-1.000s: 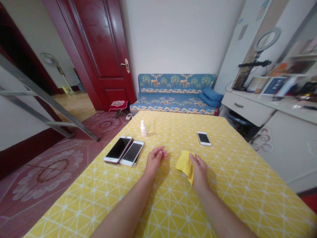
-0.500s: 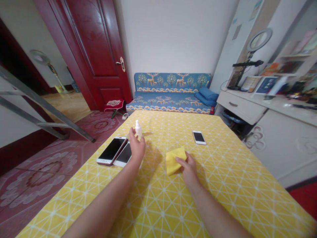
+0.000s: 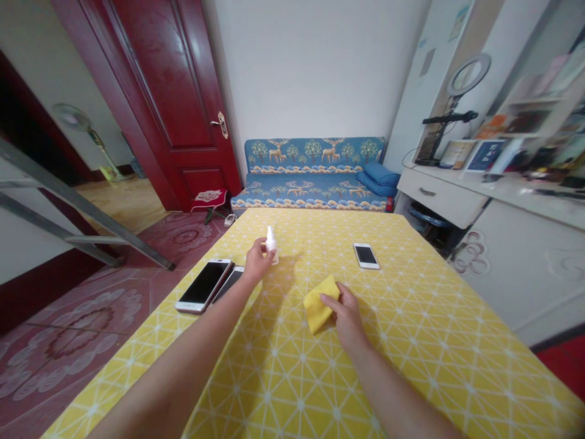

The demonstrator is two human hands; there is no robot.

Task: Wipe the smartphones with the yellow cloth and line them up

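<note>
My left hand (image 3: 258,261) is closed around a small white spray bottle (image 3: 271,239), held upright over the far-left part of the table. Between the thumb and fingers of my right hand (image 3: 347,310) is a folded yellow cloth (image 3: 320,305), just above the tabletop. A large white-framed smartphone (image 3: 205,285) with a dark screen lies left of my left arm. Beside it is a second smartphone (image 3: 230,281), partly covered by my forearm. Farther off to the right, a smaller white smartphone (image 3: 366,255) lies face up.
A yellow patterned cloth covers the table (image 3: 301,390). Behind it stands a blue sofa (image 3: 311,177), with a red door (image 3: 169,79) to its left. On the right is a white cabinet (image 3: 525,268) bearing a ring light (image 3: 469,74). A metal ladder (image 3: 86,201) stands at the left.
My left hand has closed on the spray bottle and moved it a little to the right. The yellow cloth, still in my right hand, has tilted slightly.
</note>
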